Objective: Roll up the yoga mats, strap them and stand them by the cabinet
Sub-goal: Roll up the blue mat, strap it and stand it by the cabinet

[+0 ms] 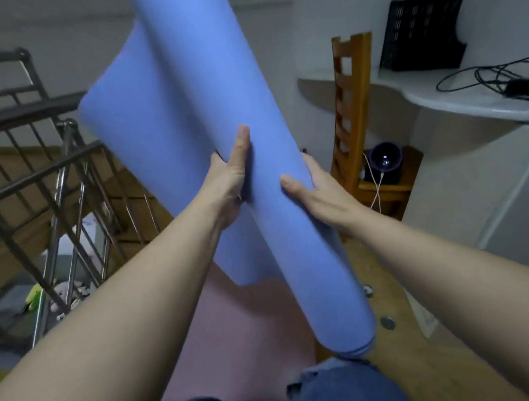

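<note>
A blue yoga mat (217,87) is rolled into a long tube that slants from the top centre down to my right knee, where its lower end rests. A loose flap of the same mat hangs out to the left of the roll. My left hand (228,177) grips the roll at its left side, thumb stretched up along it and fingers tucked behind, by the flap. My right hand (311,187) holds the roll's right side with the thumb on the front and the fingers wrapped behind. A pink mat (235,334) lies flat on the floor under my arms.
A metal stair railing (52,190) runs along the left, with a drop beyond it. A wooden chair (349,110) stands at the right under a white curved counter (475,98) holding cables and a black rack (422,32). Small round objects lie on the wood floor by my knee.
</note>
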The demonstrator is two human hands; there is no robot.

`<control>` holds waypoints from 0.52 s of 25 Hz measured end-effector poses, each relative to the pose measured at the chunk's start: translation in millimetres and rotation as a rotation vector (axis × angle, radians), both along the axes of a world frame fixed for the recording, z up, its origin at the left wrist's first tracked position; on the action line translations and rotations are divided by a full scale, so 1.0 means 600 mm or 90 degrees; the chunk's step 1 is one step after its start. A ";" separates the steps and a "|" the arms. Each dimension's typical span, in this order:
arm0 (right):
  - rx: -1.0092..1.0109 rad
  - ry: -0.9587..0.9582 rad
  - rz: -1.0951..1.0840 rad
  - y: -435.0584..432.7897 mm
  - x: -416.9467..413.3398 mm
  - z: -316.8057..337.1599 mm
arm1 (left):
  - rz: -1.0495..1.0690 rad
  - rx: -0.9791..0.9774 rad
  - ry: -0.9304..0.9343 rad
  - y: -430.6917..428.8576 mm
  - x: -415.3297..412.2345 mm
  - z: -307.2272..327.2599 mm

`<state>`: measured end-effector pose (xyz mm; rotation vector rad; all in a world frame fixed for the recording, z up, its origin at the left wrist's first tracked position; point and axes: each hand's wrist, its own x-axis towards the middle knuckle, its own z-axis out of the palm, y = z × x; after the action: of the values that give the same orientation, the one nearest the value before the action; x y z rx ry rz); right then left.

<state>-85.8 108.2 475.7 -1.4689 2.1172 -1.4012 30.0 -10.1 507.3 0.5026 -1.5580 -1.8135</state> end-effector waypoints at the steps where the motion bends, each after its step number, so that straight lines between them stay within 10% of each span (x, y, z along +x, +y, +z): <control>1: 0.015 0.044 -0.028 -0.016 -0.008 -0.003 | -0.001 -0.019 -0.008 -0.016 -0.011 0.003; 13: 0.140 -0.243 -0.009 -0.143 -0.106 -0.365 | -0.026 0.180 -0.131 -0.147 -0.119 -0.308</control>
<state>-149.2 22.5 256.5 -1.0131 1.9657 -1.2822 -41.2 -98.4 322.3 0.8170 -1.4564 -2.0809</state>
